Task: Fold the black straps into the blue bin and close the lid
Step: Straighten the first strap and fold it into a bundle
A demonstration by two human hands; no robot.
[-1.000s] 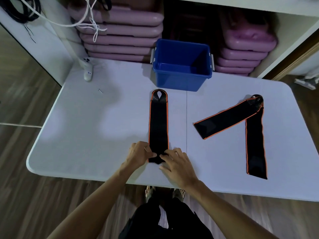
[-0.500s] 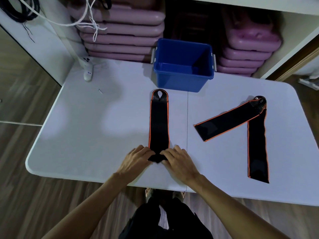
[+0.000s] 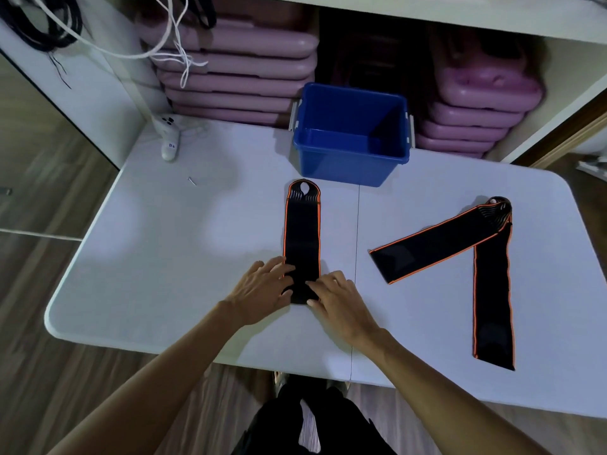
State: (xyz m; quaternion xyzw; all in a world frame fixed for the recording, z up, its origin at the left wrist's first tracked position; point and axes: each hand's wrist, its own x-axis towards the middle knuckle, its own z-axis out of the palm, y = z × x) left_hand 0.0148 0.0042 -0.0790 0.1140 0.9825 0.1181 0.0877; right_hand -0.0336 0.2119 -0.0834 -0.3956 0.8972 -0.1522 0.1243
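Observation:
A black strap with orange edging (image 3: 302, 231) lies lengthwise in the middle of the white table (image 3: 164, 257), its looped end toward the open blue bin (image 3: 351, 159). My left hand (image 3: 259, 292) and my right hand (image 3: 338, 300) meet at its near end, which is turned over on itself. Fingers lie on top and thumbs sit at the near edge, pinching the fold from both sides. A second black strap (image 3: 460, 244), bent into a V, lies flat on the right of the table, untouched. The bin looks empty. I see no lid.
Stacks of pink cases (image 3: 236, 80) fill the shelf behind the bin on both sides. A white controller (image 3: 169, 136) and a small screw (image 3: 192, 181) lie at the table's back left. White cords (image 3: 170, 44) hang above them. The table's near edge is just below my wrists.
Both hands have moved away from me along the middle strap, carrying its near end with them. The flat stretch of strap is shorter than before.

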